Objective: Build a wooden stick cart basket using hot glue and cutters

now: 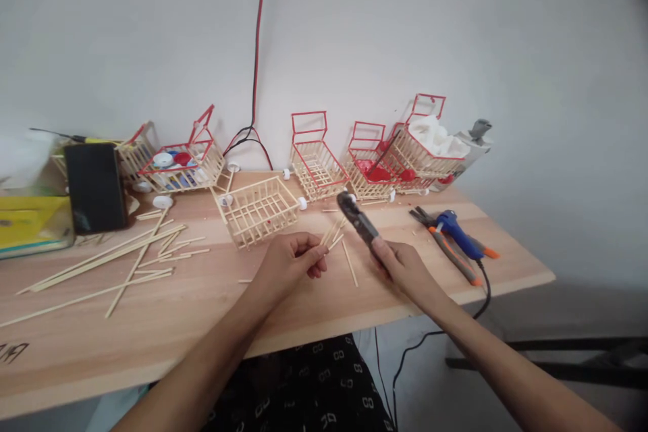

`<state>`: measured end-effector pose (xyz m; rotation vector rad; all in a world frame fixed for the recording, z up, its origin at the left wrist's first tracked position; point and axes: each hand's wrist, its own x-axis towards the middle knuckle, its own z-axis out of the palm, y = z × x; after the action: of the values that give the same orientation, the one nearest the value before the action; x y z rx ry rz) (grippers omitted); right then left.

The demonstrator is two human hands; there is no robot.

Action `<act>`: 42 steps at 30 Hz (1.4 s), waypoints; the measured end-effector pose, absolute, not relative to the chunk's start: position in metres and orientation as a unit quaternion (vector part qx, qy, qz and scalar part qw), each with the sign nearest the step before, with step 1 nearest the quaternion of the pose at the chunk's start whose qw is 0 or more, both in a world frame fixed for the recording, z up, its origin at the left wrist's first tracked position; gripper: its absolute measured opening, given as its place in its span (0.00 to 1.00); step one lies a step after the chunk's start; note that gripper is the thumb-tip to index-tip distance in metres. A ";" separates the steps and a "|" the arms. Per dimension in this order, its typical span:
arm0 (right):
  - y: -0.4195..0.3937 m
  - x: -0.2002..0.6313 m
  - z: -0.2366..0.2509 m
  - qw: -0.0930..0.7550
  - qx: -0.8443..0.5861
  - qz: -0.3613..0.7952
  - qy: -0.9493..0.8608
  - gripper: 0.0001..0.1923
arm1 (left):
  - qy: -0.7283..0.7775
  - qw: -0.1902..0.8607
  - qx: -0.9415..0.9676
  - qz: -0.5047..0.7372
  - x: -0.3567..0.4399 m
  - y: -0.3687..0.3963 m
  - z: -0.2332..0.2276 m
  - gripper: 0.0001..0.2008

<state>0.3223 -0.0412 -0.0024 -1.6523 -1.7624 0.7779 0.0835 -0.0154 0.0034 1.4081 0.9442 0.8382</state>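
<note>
Scanning L to R: yellow box (30, 223) and black phone (95, 187) sit at the far L edge, propped out of your work zone. Long bamboo sticks (101, 260) lie fanned on the wooden table (152, 331), thin, pale, round stock, kept within reach as raw material. Unpainted stick basket (260, 210), open lattice, sits just behind your hands. Your left hand (288, 263) pinches a few short cut sticks (331, 236), fingers closed on them, ends angled twd the tool. Your right hand (399, 263) is wrapped round the pliers (357, 219), dark metal, nose near the stick tips; jaw gap can't be read. Red-trimmed carts (374, 162) line the wall. Blue glue gun (458, 233) rests R, corded.
</note>
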 end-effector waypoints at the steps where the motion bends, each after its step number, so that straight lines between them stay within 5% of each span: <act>1: -0.038 0.323 -0.004 0.322 -0.626 0.330 -0.629 0.33 | 0.396 0.603 0.590 0.362 0.081 -0.014 0.002 0.12; 6: -0.027 0.315 0.003 0.391 -0.549 0.484 -0.559 0.30 | 0.359 0.688 0.506 0.377 0.074 -0.013 -0.004 0.14; 15: -0.020 0.265 0.019 0.368 -0.510 0.472 -0.618 0.25 | 0.306 0.770 0.472 0.299 0.080 -0.015 -0.003 0.21; 26: -0.017 0.260 0.017 0.415 -0.541 0.330 -0.653 0.15 | 0.331 0.779 0.414 0.333 0.071 -0.017 -0.011 0.23; 33: -0.016 0.247 0.016 0.376 -0.535 0.195 -0.731 0.10 | 0.375 0.752 0.416 0.348 0.071 -0.011 -0.010 0.18; 42: -0.012 0.223 0.015 0.341 -0.500 0.133 -0.785 0.05 | 0.461 0.622 0.474 0.420 0.075 -0.017 -0.009 0.13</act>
<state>0.2231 -0.0118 0.0151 -1.3000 -2.0432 0.3451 0.0747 -0.0167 -0.0090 1.0898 1.0582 0.9650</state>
